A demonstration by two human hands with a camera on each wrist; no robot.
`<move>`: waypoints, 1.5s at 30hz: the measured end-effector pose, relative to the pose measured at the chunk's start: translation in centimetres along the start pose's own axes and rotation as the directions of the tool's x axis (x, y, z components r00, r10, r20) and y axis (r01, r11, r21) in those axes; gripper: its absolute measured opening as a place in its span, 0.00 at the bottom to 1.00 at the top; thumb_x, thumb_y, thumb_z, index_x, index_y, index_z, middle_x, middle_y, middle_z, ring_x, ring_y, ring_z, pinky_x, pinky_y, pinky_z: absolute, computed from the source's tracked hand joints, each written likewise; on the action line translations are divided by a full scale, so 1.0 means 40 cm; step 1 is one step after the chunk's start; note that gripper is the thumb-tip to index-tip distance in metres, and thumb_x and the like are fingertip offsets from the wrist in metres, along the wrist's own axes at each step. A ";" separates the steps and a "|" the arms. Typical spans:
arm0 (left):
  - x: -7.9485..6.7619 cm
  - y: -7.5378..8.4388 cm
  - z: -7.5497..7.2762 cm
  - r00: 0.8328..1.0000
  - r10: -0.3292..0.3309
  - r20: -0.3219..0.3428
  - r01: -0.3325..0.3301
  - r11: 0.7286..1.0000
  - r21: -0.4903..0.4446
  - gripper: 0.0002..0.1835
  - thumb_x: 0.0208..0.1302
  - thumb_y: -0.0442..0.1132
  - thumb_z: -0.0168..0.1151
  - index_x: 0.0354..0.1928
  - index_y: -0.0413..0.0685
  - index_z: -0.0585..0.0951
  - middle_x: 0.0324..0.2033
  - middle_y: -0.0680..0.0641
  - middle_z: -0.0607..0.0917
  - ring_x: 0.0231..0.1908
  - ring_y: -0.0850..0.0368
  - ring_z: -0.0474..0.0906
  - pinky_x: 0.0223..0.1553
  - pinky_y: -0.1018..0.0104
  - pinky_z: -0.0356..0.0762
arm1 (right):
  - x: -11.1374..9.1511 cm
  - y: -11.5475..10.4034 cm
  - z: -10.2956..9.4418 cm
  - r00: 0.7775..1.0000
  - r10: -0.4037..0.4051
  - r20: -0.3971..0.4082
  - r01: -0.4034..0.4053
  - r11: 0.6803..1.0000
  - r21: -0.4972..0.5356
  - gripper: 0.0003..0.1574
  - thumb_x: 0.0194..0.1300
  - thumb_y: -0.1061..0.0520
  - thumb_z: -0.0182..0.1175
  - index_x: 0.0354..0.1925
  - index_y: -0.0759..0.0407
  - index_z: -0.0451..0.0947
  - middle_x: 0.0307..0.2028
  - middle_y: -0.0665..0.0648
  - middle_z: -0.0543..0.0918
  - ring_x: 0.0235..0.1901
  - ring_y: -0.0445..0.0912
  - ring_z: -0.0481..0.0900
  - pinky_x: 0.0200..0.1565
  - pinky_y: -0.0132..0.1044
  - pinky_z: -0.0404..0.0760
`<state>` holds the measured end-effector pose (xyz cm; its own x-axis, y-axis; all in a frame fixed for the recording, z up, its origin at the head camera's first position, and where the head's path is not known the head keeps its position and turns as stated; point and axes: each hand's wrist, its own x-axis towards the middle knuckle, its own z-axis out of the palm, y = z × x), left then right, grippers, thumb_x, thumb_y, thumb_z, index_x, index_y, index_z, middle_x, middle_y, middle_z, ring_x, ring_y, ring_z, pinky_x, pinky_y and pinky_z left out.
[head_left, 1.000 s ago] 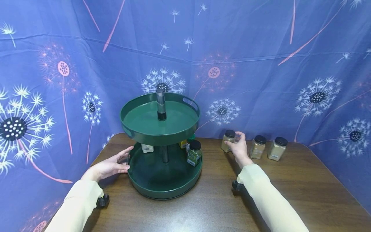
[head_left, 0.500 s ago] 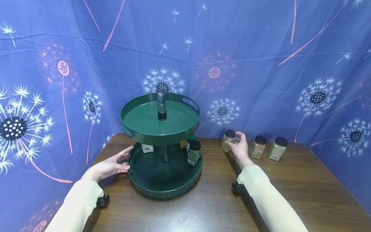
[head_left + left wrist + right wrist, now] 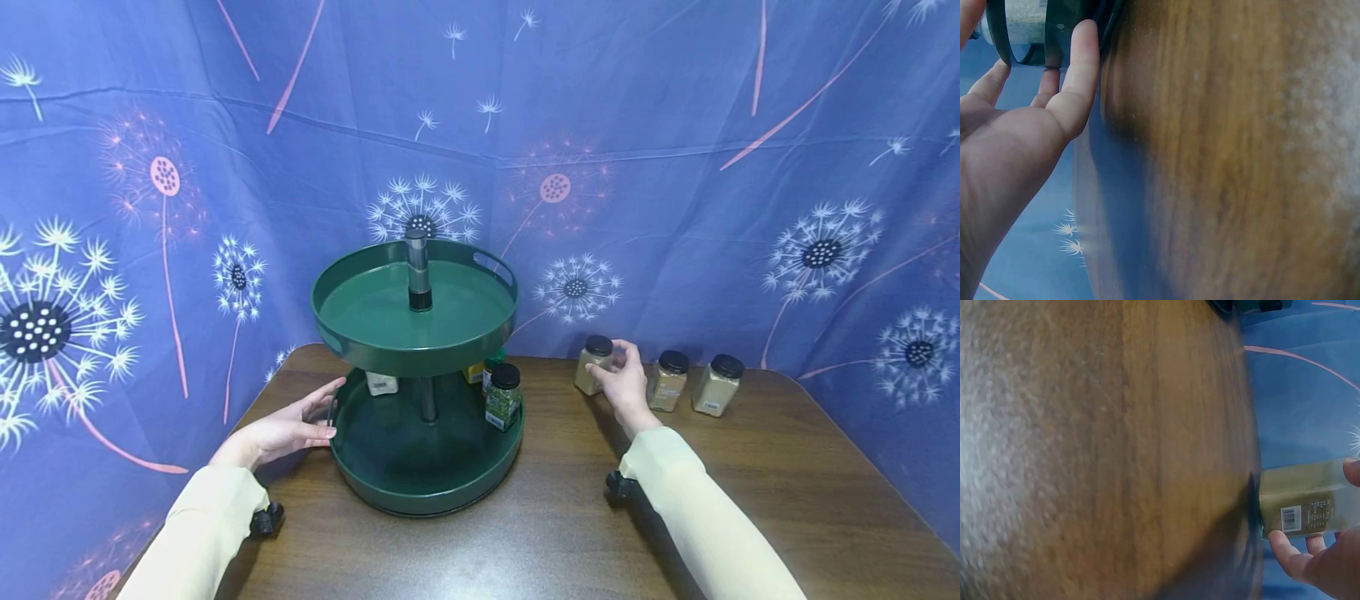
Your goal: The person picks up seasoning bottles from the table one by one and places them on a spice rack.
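Observation:
A green two-tier round tray stand [image 3: 420,500] sits on the wooden table. My left hand [image 3: 281,432] rests its extended fingers against the left side of the lower tier, as the left wrist view shows close by the handle cut-out. On the right, my right hand [image 3: 624,385] grips a square clear spice jar [image 3: 591,373] with a black lid and tan powder. In the right wrist view the same jar [image 3: 1297,500] shows a barcode, its base close to the tabletop. Beside that hand stand two more jars of tan powder, one jar [image 3: 666,387] nearer and another [image 3: 717,390] farther right.
On the lower tier, a jar of green herbs [image 3: 502,404] stands at the right, with a green-lidded container [image 3: 492,360] and a yellow one [image 3: 474,372] behind it. A white-labelled jar [image 3: 382,384] stands at the back left. Blue floral fabric [image 3: 637,167] hangs behind the table.
My right hand has shifted slightly to the right, with the jar in its fingers. The left hand and the tray stand have stayed in place.

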<state>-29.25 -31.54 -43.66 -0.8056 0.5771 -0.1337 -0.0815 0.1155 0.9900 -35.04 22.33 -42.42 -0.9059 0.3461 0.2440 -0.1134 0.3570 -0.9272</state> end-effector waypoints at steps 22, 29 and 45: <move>-0.003 0.001 0.003 1.000 -0.025 -0.014 0.024 1.000 -0.012 0.49 0.65 0.28 0.56 0.74 0.59 0.35 0.70 0.34 0.26 0.68 0.27 0.32 0.51 0.64 0.75 | -0.012 -0.095 -0.053 0.979 -0.001 0.204 -0.006 1.000 0.031 0.45 0.56 0.63 0.66 0.66 0.58 0.55 0.64 0.69 0.62 0.59 0.65 0.67 0.43 0.53 0.80; -0.005 0.006 0.003 1.000 -0.024 -0.007 0.024 1.000 -0.018 0.49 0.65 0.28 0.55 0.74 0.59 0.34 0.69 0.35 0.25 0.68 0.28 0.30 0.51 0.65 0.75 | -0.015 -0.130 -0.062 0.967 -0.055 0.247 0.057 0.998 -0.002 0.43 0.55 0.62 0.67 0.64 0.57 0.57 0.60 0.68 0.66 0.54 0.61 0.73 0.42 0.52 0.81; -0.004 0.005 0.004 1.000 0.003 0.005 -0.003 1.000 -0.016 0.48 0.65 0.27 0.54 0.74 0.58 0.34 0.69 0.33 0.26 0.68 0.30 0.35 0.51 0.64 0.75 | -0.037 -0.215 -0.079 0.939 -0.068 0.337 0.057 0.997 0.044 0.46 0.55 0.61 0.68 0.65 0.59 0.55 0.60 0.68 0.64 0.52 0.58 0.73 0.42 0.47 0.81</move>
<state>-29.04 -31.48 -43.44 -0.8027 0.5818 -0.1311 -0.0885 0.1012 0.9909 -31.44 21.50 -33.90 -0.9804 0.0088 0.1966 -0.1822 0.3379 -0.9234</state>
